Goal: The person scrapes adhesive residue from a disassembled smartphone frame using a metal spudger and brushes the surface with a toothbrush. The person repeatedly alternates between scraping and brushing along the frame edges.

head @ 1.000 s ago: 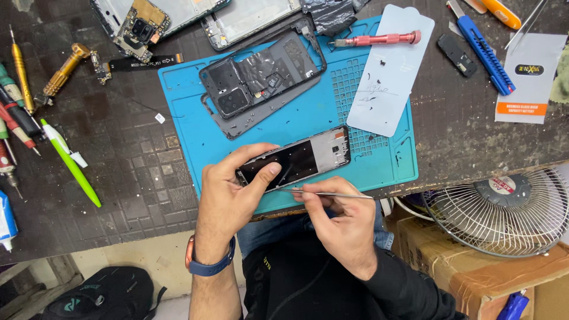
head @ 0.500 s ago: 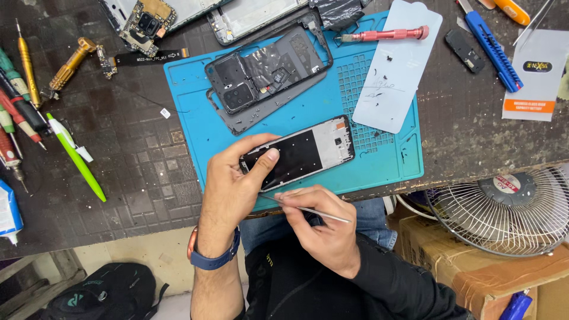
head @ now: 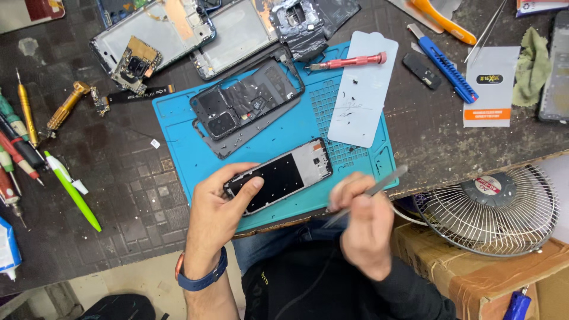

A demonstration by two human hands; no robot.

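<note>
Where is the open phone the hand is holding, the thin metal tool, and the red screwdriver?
Opened black phone frame (head: 278, 178), head view: middle of its dark inner panel.
Thin silver metal tweezers (head: 379, 186), head view: upper shaft, above the right hand.
Red metal screwdriver (head: 349, 60), head view: middle of its handle.

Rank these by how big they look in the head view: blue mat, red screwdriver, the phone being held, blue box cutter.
1. Blue mat, by far the largest.
2. Phone under the left hand.
3. Blue box cutter and red screwdriver: they look about alike in length, so I will not rank them.
</note>
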